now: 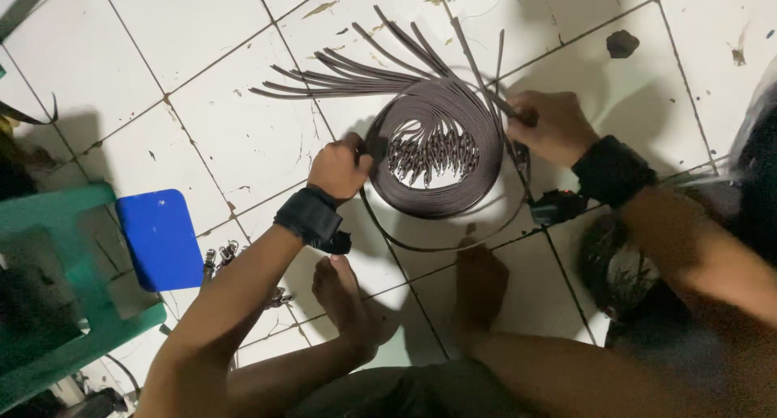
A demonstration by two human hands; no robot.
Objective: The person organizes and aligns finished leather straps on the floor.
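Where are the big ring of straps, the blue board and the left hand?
ring of straps (429, 199), head view, lower curved band.
blue board (160, 238), head view, its flat middle.
left hand (338, 171), head view, back of hand.

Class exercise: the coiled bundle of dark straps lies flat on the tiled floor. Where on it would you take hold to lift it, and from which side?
Probably grip the coiled straps on the packed ring itself, at opposite sides, where the left hand and right hand already sit. Come from above, fingers into the open centre. The loose ends fanning away at the far side would likely slip apart.
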